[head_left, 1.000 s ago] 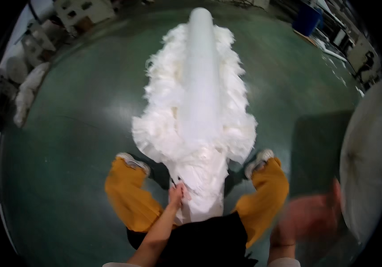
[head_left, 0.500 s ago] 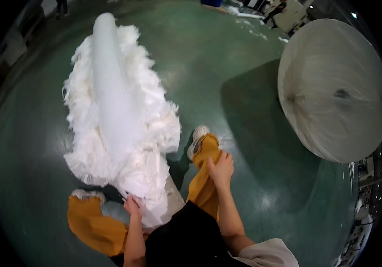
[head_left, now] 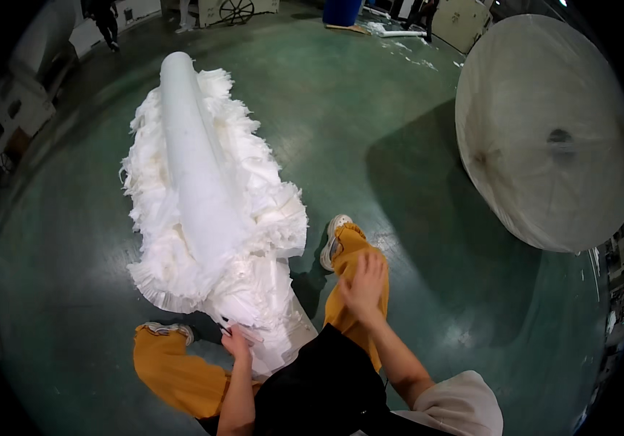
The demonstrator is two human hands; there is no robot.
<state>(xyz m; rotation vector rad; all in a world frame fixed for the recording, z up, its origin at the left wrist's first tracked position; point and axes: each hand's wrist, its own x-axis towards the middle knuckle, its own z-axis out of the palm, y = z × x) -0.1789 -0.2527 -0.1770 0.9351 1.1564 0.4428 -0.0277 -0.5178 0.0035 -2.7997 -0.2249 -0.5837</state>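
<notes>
A long white roll of thin, tissue-like sheet material (head_left: 199,156) stretches away from me over the floor. Ragged, torn layers (head_left: 265,192) of the same material spread around both its sides. My left hand (head_left: 238,346) is closed at the near end of the white pile. A thin dark object (head_left: 223,327) pokes out from its fingers, too small to tell what kind. Over my right trouser leg (head_left: 337,305) is my right hand (head_left: 365,285), fingers stretched out and holding nothing.
A huge wrapped roll (head_left: 537,138) stands on its curved side at the right. Far off are a blue drum (head_left: 341,11), white scraps (head_left: 399,33) on the green floor (head_left: 399,189), machines and a person in dark clothes (head_left: 103,22). My feet straddle the near end of the pile.
The view has tilted up and shifted, showing more of the far background. My right hand has loosened from the trouser leg and its fingers have straightened. My left hand stays by the pile.
</notes>
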